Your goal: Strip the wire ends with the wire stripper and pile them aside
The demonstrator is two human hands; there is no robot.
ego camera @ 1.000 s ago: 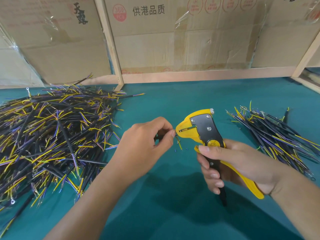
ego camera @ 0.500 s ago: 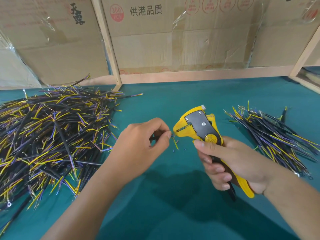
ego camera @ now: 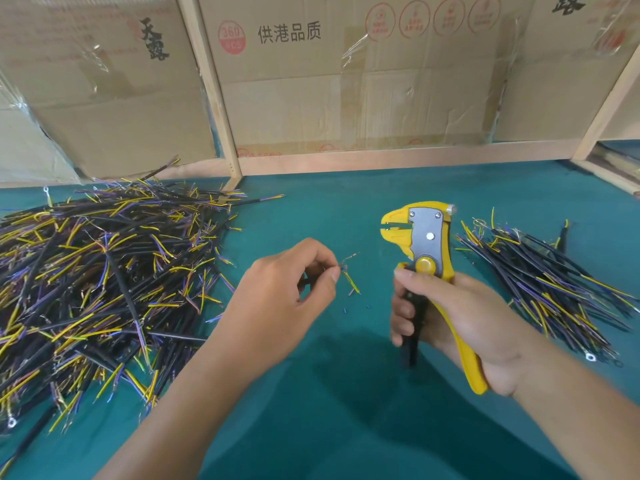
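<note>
- Landmark: the yellow wire stripper point(ego camera: 420, 244), held upright over the green mat point(ego camera: 332, 209), its mouth pointing away from the right-hand pile.
- Right hand point(ego camera: 460, 327): fingers curled round both handles, thumb lying across the front near the yellow pivot knob. The stripper's mouth shows a narrow gap with nothing in it.
- Left hand point(ego camera: 280, 299): just beside the stripper, on its mouth side and slightly lower. Thumb and forefinger pinch one wire point(ego camera: 348, 275) close to its end.
- Wire end: short coloured cores (yellow, blue) fan out past the fingertips toward the stripper, apart from it. One strand looks bare and coppery; the detail is too fine to be sure.
- Large pile of wires point(ego camera: 104, 271): well off on the stripper's mouth side, black sheaths with yellow and purple cores, tangled.
- Smaller pile point(ego camera: 540, 278): just behind the stripper's back edge, laid more parallel; which pile is the stripped one cannot be told.
- A few tiny blue scraps point(ego camera: 345, 310) lie on the mat below the wire end.
- Handling judgement: the wire is light, thin and floppy, its cores easily bent. It is best pinched on the black sheath right behind the cores, so the ends stay straight on entering the mouth.
</note>
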